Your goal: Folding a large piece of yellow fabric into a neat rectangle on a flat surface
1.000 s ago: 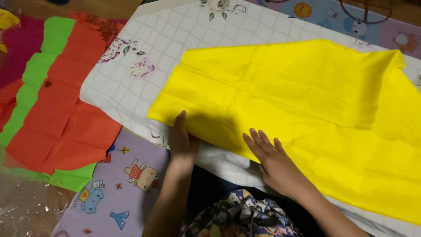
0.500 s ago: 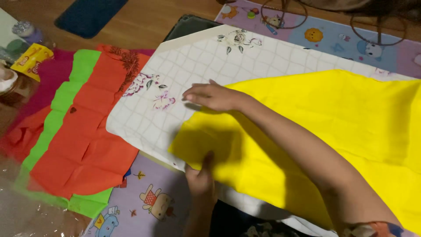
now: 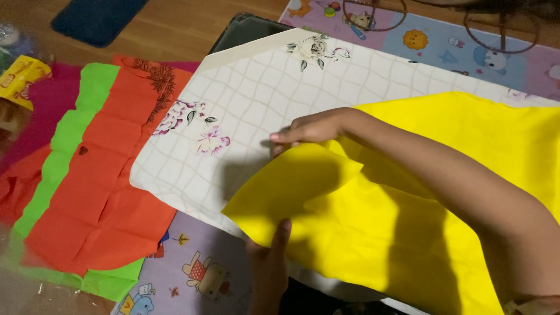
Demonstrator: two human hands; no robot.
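Creasing bright yellow cloth (image 3: 408, 210), corner upturned

Orange sheet (image 3: 105, 192) lying on a green sheet (image 3: 67, 140), w/ pink sheet (image 3: 41, 111) showing at far left. Yellow packet (image 3: 20, 79) sitting at left edge. Cartoon mat (image 3: 192, 274) showing at bottom & top right. Blue rug (image 3: 96, 20) lying on wood floor (image 3: 175, 29), top left.
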